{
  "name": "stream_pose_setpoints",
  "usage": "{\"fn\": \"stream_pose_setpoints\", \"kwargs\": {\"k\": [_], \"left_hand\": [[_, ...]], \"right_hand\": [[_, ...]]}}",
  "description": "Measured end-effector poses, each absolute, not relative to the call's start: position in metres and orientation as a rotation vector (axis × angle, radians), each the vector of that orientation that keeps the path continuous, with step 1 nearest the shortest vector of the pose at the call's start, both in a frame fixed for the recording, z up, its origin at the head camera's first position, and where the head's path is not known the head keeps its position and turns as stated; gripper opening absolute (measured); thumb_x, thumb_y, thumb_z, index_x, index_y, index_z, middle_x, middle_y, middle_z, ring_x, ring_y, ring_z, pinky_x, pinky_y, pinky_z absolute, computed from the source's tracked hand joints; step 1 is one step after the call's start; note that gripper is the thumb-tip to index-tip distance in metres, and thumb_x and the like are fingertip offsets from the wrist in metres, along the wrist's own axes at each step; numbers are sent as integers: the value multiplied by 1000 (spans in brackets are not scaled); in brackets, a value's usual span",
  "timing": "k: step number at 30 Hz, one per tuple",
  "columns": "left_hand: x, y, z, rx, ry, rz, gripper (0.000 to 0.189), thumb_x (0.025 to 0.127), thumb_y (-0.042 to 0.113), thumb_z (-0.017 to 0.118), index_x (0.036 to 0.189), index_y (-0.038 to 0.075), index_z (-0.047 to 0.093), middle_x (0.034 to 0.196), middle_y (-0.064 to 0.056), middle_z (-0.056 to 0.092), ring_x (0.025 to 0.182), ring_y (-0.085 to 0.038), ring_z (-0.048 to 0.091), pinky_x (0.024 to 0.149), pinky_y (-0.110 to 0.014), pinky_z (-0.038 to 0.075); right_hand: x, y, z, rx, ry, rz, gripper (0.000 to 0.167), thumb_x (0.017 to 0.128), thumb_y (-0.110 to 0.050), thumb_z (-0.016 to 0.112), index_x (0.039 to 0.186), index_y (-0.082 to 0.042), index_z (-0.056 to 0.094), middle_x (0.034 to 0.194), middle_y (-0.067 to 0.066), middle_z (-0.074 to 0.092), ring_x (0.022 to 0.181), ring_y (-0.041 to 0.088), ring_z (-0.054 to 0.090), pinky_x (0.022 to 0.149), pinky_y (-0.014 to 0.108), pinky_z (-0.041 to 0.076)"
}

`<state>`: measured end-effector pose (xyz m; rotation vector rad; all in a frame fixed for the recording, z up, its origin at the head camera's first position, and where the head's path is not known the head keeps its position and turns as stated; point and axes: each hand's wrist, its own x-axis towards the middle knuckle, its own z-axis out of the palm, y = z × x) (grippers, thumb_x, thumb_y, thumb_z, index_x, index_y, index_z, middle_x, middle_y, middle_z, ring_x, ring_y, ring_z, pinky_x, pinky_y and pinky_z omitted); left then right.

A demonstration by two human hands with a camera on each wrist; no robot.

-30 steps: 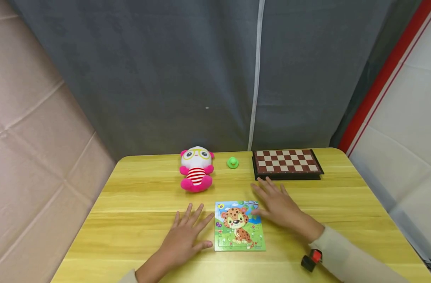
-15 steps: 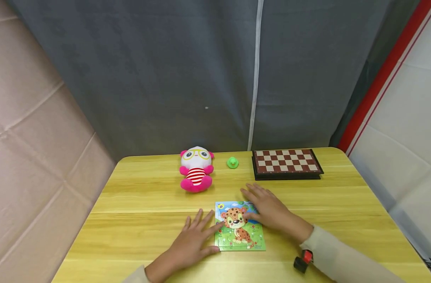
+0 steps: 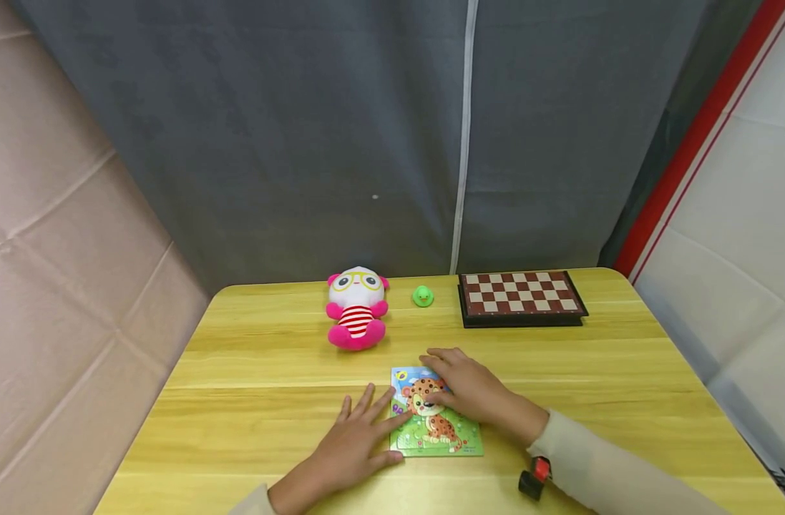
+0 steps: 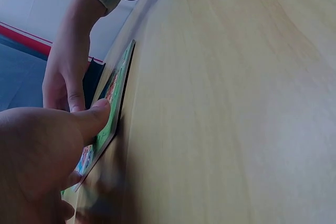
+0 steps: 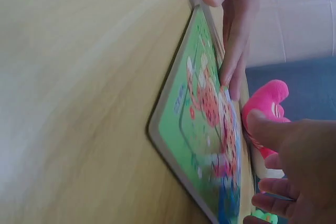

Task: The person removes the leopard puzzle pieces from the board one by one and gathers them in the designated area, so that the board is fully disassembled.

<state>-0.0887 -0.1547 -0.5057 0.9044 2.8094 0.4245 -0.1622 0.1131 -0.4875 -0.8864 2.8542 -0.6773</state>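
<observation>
A square jigsaw puzzle [image 3: 440, 433] with a spotted leopard cub picture lies flat on the wooden table. My left hand [image 3: 348, 449] is at its left side, fingers spread, the index finger reaching over the picture and the thumb near the lower left corner. Over the upper right part is my right hand [image 3: 472, 390], fingers slightly bent, its thumb above the cub's face. In the right wrist view, that right hand [image 5: 307, 163] appears raised off the puzzle [image 5: 170, 121] with nothing gripped. The left wrist view shows the left thumb [image 4: 97, 116] by the puzzle's edge.
A pink and white plush panda [image 3: 357, 315] sits behind the puzzle. Beside it is a small green rubber duck [image 3: 423, 296]. A folding chessboard [image 3: 521, 295] lies at the back right. A grey curtain [image 3: 302, 143] hangs behind the table [image 3: 237, 400].
My right hand has moved left and nearer, from the puzzle's right side to over its top right. The left hand has shifted right, its index finger now over the picture. The puzzle stays put.
</observation>
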Motion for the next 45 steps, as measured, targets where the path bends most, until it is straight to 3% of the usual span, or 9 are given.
{"fn": "stream_pose_setpoints", "kwargs": {"k": [8,15,25,38,45], "left_hand": [[-89,-154,-507,897,2810,434,64,98,62,54,158,42,39,172,-6,17,155,-47,14,116,-76,17],[-87,-152,-505,904,2815,446,61,100,54,57,157,40,42,172,-7,19,155,-47,16,115,-77,17],[-87,-152,-505,887,2815,434,61,101,55,55,158,40,41,172,-7,17,155,-47,13,116,-77,16],[-87,-152,-509,893,2812,387,62,101,56,53,159,42,36,172,-10,15,156,-46,12,116,-77,16],[-88,-153,-510,891,2795,372,62,102,56,51,160,44,33,173,-9,12,156,-45,10,116,-76,14]], "right_hand": [[-164,98,-495,-903,2817,-751,48,95,-32,76,138,-13,64,136,3,59,126,22,56,104,45,53],[-167,88,-497,-870,2735,-875,32,97,-28,74,126,-16,69,122,-2,60,107,13,61,91,37,56],[-176,81,-496,-854,2682,-895,26,97,-29,73,121,-19,70,112,-3,57,82,8,53,75,30,49],[-185,75,-487,-775,2578,-883,31,93,-23,78,124,-21,71,108,1,58,92,16,58,76,36,49],[-189,72,-483,-780,2560,-830,30,90,-17,81,118,-23,72,107,2,58,89,16,55,73,35,49]]}}
